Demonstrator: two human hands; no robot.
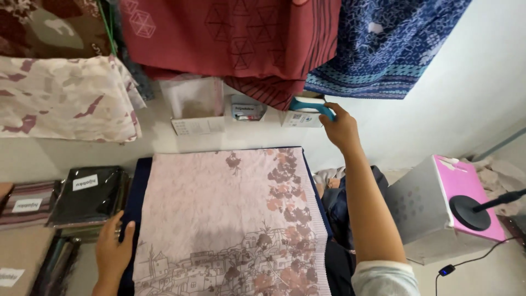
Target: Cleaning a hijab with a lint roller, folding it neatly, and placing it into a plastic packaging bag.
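**Right hand on the iron at the wall, left hand steadying the cloth**

The person's right hand (341,129) is stretched to the far edge of the work surface, its fingers wrapped around the teal handle of an iron (310,105) that sits against the wall beneath the hanging fabrics. The left hand (113,252) lies flat and spread on the near left border of the pink printed cloth (230,214), pressing on the dark pad's edge just beside it and gripping nothing.

Judging by this, the step in hand is the handling of the iron while the cloth is pinned smooth. Any move with the iron calls for a firm hold on the handle and a clear path above the cloth, with the left hand kept off that path.

Around it, small white boxes (197,112) stand along the wall, touching or nearly touching the iron's resting spot. A red patterned fabric (235,38) and a blue one (383,49) hang low over that spot and could brush the arm. Wrapped dark packets (87,194) lie left of the cloth, and a pink-topped box (438,214) with a black lamp base stands to the right, well apart.
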